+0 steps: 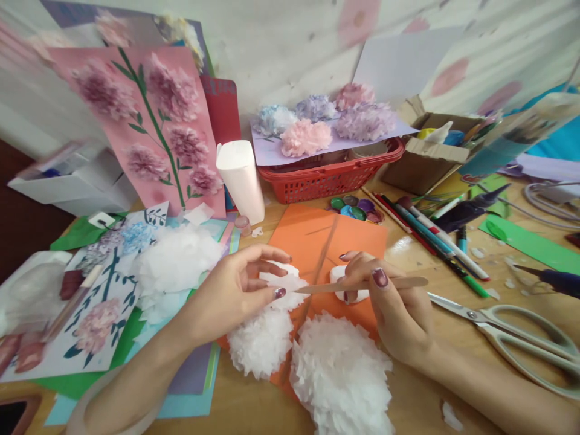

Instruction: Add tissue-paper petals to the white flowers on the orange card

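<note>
White paper [292,284], left hand [233,293] pinching, right hand [399,302] gripping wooden stick [328,289]

The desk [260,402] looks like smooth wood, with a shiny patch. The orange sheet [299,235] is flat, dull paper. Over its near edge, the big white flower [342,374] is thin, crinkly paper — rough all over. The flat stick [327,288] looks smooth and woody. Near the desk's far edge, the red basket [317,185] is hard plastic — a bit shiny.
</note>
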`<state>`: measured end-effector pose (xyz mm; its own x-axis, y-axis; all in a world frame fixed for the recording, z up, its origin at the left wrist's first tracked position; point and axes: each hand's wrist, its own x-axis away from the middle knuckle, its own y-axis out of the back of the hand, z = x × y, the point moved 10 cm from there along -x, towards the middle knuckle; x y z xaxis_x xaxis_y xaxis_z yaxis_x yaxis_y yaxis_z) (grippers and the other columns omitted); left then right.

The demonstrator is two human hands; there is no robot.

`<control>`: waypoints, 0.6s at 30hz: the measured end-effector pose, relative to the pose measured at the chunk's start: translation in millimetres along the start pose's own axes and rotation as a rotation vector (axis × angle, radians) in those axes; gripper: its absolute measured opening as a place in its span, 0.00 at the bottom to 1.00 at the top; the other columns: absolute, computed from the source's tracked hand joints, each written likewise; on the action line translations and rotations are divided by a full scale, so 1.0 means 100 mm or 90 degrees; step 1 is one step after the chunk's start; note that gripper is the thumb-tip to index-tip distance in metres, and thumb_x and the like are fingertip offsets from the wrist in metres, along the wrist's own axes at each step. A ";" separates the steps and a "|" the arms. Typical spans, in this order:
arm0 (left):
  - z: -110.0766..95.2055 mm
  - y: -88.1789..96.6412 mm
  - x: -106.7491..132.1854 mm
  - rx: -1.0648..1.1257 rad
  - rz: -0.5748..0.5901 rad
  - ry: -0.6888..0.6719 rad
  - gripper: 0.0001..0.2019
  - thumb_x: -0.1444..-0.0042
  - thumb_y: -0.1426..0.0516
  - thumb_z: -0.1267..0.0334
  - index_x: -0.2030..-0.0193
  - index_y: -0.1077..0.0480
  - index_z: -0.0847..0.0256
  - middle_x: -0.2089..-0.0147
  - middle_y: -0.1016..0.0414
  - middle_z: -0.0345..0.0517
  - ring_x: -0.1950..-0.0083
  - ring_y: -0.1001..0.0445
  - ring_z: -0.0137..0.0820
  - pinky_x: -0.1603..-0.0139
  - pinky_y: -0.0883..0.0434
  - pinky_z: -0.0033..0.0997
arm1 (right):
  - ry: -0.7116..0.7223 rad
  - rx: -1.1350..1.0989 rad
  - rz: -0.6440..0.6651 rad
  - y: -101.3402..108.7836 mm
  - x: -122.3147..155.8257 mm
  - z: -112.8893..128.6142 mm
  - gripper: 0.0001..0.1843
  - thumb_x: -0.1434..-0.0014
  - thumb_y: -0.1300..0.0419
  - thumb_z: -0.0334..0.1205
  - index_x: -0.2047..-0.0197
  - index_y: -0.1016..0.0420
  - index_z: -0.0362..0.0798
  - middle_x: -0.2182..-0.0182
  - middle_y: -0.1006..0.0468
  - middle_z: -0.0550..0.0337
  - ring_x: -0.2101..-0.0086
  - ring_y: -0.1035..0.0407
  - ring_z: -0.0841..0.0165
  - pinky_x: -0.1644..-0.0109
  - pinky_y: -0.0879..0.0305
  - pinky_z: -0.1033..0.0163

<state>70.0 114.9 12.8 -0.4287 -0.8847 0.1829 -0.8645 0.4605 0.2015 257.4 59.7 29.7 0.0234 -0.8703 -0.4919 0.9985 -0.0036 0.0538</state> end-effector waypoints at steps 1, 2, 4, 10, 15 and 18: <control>0.00 -0.01 0.00 0.008 0.011 0.005 0.16 0.52 0.37 0.68 0.54 0.24 0.55 0.54 0.17 0.46 0.52 0.17 0.38 0.56 0.18 0.36 | -0.005 -0.010 -0.001 0.00 0.00 -0.01 0.19 0.25 0.52 0.44 0.60 0.22 0.53 0.74 0.29 0.64 0.70 0.31 0.66 0.43 0.38 0.49; -0.01 -0.03 0.00 0.015 0.022 0.011 0.16 0.52 0.36 0.68 0.55 0.25 0.56 0.56 0.17 0.45 0.54 0.17 0.37 0.55 0.19 0.37 | -0.011 -0.023 0.000 0.00 0.00 -0.02 0.19 0.25 0.52 0.44 0.59 0.21 0.53 0.73 0.29 0.64 0.69 0.31 0.66 0.45 0.37 0.50; -0.01 -0.07 0.01 0.018 0.043 0.026 0.14 0.51 0.36 0.68 0.55 0.25 0.57 0.57 0.17 0.44 0.55 0.18 0.36 0.52 0.20 0.38 | -0.025 -0.052 0.006 -0.02 0.00 -0.04 0.20 0.25 0.53 0.43 0.59 0.21 0.53 0.73 0.29 0.62 0.68 0.30 0.65 0.51 0.36 0.52; 0.05 -0.16 0.02 -0.004 0.089 0.081 0.14 0.47 0.35 0.61 0.53 0.24 0.60 0.52 0.19 0.46 0.52 0.21 0.35 0.52 0.24 0.36 | -0.027 -0.099 0.025 -0.06 0.00 -0.02 0.21 0.24 0.54 0.42 0.58 0.20 0.53 0.69 0.26 0.60 0.67 0.31 0.65 0.55 0.37 0.55; 0.14 -0.25 0.04 0.044 0.160 0.123 0.18 0.48 0.34 0.64 0.49 0.26 0.60 0.52 0.19 0.46 0.54 0.21 0.33 0.52 0.24 0.35 | -0.051 -0.128 0.028 -0.05 0.00 -0.05 0.21 0.25 0.53 0.44 0.58 0.19 0.54 0.70 0.25 0.60 0.68 0.31 0.65 0.56 0.36 0.56; 0.18 -0.31 0.06 0.093 0.197 0.145 0.20 0.49 0.34 0.67 0.48 0.27 0.61 0.58 0.21 0.41 0.60 0.20 0.29 0.58 0.23 0.31 | -0.059 -0.148 0.030 -0.05 0.01 -0.06 0.21 0.25 0.53 0.46 0.59 0.18 0.54 0.70 0.25 0.60 0.67 0.30 0.64 0.55 0.35 0.55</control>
<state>89.5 93.6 -10.0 -0.6198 -0.6594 0.4256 -0.7388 0.6731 -0.0331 252.4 62.0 24.2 0.0766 -0.9085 -0.4107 0.9809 0.1426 -0.1324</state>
